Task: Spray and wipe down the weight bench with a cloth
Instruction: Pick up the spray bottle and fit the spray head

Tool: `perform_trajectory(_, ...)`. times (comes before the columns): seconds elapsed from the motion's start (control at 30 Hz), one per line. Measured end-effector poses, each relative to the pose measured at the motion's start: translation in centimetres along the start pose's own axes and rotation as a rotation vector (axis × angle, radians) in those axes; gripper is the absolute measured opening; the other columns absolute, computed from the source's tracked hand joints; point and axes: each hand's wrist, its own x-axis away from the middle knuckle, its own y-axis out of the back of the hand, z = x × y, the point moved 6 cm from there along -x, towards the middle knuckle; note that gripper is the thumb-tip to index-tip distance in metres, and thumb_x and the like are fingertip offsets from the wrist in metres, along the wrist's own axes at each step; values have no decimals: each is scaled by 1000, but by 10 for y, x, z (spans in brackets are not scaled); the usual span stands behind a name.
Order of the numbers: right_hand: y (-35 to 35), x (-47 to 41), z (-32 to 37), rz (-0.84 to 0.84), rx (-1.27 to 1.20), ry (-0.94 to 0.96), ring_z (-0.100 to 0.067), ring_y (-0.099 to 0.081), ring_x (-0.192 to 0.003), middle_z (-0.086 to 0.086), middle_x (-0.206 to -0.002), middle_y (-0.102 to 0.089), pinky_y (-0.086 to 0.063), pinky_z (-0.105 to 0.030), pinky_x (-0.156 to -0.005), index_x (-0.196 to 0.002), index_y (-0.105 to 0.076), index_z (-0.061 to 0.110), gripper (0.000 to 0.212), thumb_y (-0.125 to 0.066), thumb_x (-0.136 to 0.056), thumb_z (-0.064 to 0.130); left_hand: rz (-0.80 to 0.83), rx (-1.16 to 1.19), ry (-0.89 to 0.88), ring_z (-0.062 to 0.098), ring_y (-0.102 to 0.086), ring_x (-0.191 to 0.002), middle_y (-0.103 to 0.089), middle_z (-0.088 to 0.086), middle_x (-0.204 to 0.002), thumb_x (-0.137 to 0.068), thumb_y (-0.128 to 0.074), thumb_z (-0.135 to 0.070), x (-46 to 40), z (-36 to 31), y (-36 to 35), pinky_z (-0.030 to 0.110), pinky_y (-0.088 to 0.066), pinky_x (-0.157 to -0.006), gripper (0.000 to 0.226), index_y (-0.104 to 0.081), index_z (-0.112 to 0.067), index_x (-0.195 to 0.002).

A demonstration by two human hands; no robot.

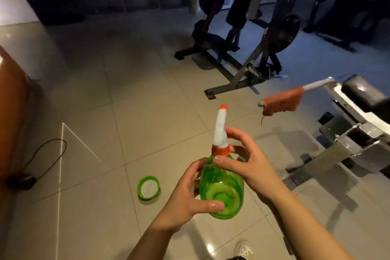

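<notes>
Now the weight bench [356,99] sits off to our right, with the orange cloth [282,101] draped on its handle. Our left hand [190,194] wraps the green spray bottle [221,188], nozzle pointing away. Our right hand [251,167], nearer the bench, pinches its orange collar [220,151].

bench [358,99] cut off at rt edge | shoe [244,249] cut by bottom edge | bg machines too dark

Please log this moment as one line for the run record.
left hand holds green plastic spray bottle | right hand at orange collar | orange cloth on bench handle
</notes>
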Motion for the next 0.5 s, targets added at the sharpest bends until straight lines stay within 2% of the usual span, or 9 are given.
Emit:
perform_trajectory(0.1,56,1,-15,-53,-24,-31,-10,-64,-105,25,-122,-55,-59,-30,-77,-124,-51,44,75,-82,-57,38,54,-58,40,19,-57,-120,-62,-6,-127,-53,-88,-19,-34,2,-45,37,-49,-98,90,-47,-24,-132)
perform_trajectory(0.2,115,1,-26,-59,-16,-50,-16,-66,-102,18,-128,-54,-59,-38,-82,-125,-51,44,76,-88,-58,37,123,-106,59,16,-58,-119,-62,-9,-125,-50,-89,-22,-68,5,-95,32,-46,-99,91,-47,-22,-131)
perform_trajectory(0.27,150,3,-31,-53,7,-45,-14,-66,-101,20,-129,-52,-59,-38,-82,-126,-50,42,81,-93,-58,35,163,-123,65,14,-58,-119,-62,-10,-126,-51,-89,-21,-86,7,-128,32,-46,-100,90,-47,-24,-130)
perform_trajectory(0.37,196,9,-36,-92,136,-44,-8,-65,-99,29,-122,-52,-56,-30,-84,-124,-48,47,82,-85,-51,49,221,-130,75,11,-57,-120,-63,-13,-127,-52,-89,-17,-111,10,-173,26,-45,-98,87,-49,-26,-129)
perform_trajectory(0.43,226,14,-45,-177,178,-43,-6,-66,-96,23,-125,-54,-56,-28,-82,-121,-48,48,75,-87,-57,39,248,-163,84,9,-57,-120,-63,-16,-126,-52,-89,-20,-127,14,-198,22,-44,-99,86,-51,-28,-129)
perform_trajectory(0.5,255,20,-58,-268,131,-65,-9,-68,-93,15,-125,-57,-58,-32,-81,-121,-52,44,75,-89,-57,33,289,-224,83,6,-56,-120,-62,-18,-126,-54,-89,-24,-144,17,-220,24,-42,-103,85,-52,-29,-130)
